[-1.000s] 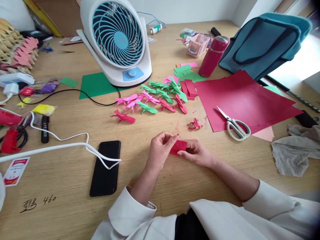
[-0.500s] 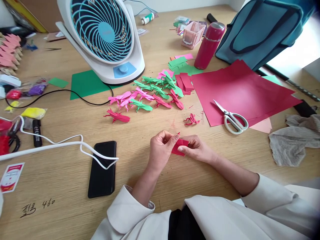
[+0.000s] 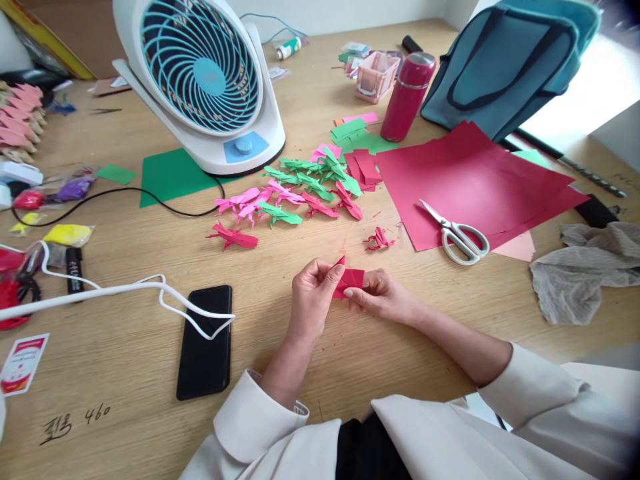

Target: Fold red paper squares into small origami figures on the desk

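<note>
A partly folded piece of red paper (image 3: 349, 283) is pinched between both hands above the wooden table. My left hand (image 3: 315, 293) grips its left side with thumb and fingers, and a pointed corner sticks up there. On the right edge, my right hand (image 3: 383, 295) has its thumb on the front and fingers behind. Just beyond lies a small crumpled red paper figure (image 3: 379, 239). Farther off is a group of folded paper insects in green (image 3: 316, 187), pink (image 3: 247, 203) and red (image 3: 320, 205). One more red paper insect (image 3: 233, 235) rests apart to the left.
White-handled scissors (image 3: 463, 239) lie partly over large red sheets (image 3: 475, 180) at right. A fan (image 3: 205, 80) stands at the back, near a red flask (image 3: 407, 97) and a blue bag (image 3: 500, 73). At left, a phone (image 3: 204, 360) lies under a white wire stand (image 3: 125, 287).
The red paper has been turned in the fingers; its corner now points up higher on the left and more of its face shows. The view has shifted slightly.
</note>
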Demonstrator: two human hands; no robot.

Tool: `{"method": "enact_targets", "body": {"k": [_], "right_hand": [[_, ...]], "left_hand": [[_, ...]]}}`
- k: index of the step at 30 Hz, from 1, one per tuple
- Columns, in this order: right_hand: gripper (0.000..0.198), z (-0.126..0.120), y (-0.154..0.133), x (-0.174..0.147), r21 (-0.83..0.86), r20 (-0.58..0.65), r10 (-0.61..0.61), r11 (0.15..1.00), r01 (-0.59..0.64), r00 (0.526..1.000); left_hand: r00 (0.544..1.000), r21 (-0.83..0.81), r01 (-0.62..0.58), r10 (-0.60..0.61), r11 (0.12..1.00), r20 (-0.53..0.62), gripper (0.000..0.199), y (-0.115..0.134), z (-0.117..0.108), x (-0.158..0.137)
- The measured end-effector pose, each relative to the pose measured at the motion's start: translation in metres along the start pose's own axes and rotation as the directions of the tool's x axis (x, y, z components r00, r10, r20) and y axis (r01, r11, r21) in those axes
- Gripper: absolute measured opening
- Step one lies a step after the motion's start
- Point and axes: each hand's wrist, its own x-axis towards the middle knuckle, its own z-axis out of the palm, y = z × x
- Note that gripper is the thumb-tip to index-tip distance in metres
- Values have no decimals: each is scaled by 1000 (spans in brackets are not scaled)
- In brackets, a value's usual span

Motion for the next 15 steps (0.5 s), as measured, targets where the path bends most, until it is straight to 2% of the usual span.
{"method": "enact_targets", "body": {"k": [4,6,10,13,15], "right_hand": [[45,-5,-3,2,76,104,38,996,-46,994],[46,-6,-4,2,60,109,38,997,-45,993],[44,-2,-1,0,-40,42,-47,998,48,998],[47,1,2,-1,-154,8,-132,979,132,991],[45,1,3,-2,-188,48,-163,968,169,985]], "left_hand": [[998,-72,62,-61,995,8,43,-2,1,1],[997,-90,82,-81,993,13,41,-4,1,1],[999,-90,-1,-2,996,-40,41,-7,1,3],[1000,-113,-19,19,993,-7,42,-8,-1,7],[998,-103,-23,29,994,54,43,-7,-3,10]]}}
